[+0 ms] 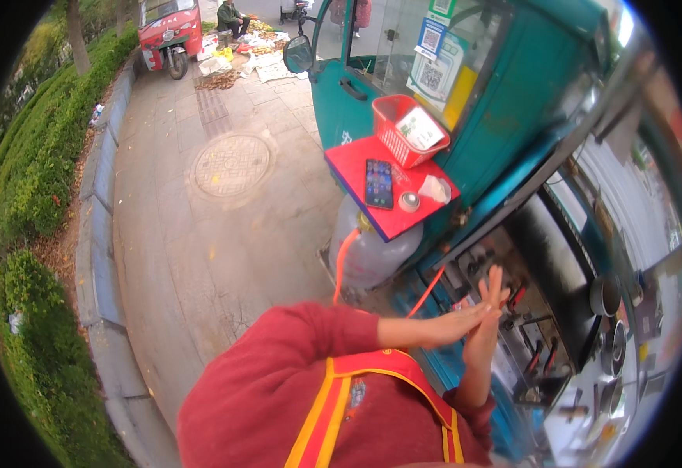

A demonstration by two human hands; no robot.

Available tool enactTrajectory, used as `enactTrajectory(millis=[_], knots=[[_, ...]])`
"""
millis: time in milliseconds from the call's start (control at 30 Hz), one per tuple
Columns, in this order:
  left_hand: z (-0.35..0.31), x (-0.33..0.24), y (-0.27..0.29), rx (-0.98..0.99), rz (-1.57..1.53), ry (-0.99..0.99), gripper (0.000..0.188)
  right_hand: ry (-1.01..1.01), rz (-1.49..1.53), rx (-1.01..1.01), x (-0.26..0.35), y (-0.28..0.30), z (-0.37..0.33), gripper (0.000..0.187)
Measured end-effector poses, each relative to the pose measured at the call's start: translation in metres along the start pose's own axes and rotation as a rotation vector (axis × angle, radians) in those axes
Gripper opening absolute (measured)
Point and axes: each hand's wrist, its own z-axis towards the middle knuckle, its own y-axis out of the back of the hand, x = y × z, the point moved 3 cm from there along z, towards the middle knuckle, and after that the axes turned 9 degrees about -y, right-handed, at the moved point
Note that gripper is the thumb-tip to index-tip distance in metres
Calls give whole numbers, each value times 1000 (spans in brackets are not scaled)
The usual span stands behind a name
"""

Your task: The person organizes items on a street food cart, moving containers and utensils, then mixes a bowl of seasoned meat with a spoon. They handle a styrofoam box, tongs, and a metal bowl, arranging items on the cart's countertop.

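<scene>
My left hand (451, 324) reaches across from the left with its fingers stretched out. It lies against my right hand (481, 331), which points upward with its fingers extended. The hands touch and cross each other, and I see nothing held in either one. Behind them is the cooking station of a cart, with a dark griddle plate (547, 253) and several knobs and red-handled parts (518, 296) close to my fingertips. Part of the right palm is hidden by the left hand.
A red board (348, 165) carries a phone (379, 185), a roll of tape (409, 202) and a red plastic basket (387, 117). Below it stands a grey gas cylinder (364, 253) with an orange hose (342, 261). A green vehicle (504, 109) adjoins; a hedge (37, 171) and kerb run left.
</scene>
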Motion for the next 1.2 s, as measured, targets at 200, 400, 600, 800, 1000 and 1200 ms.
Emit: enactTrajectory(millis=[200,400,600,800,1000,1200], knots=[[-17,-42,21,455,117,26,65,163,8,308,0,-17,-24,72],[-15,-40,25,474,244,309,56,7,68,353,-1,-16,-29,63],[-11,-41,20,467,478,105,54,8,200,280,-6,-14,-29,55],[0,-29,19,365,524,-93,56,30,-174,28,-17,2,-36,60],[7,-22,51,-1,976,-4,49,245,-530,-296,-3,11,-29,67],[4,34,43,345,742,90,21,487,-786,-50,5,-27,-16,46]])
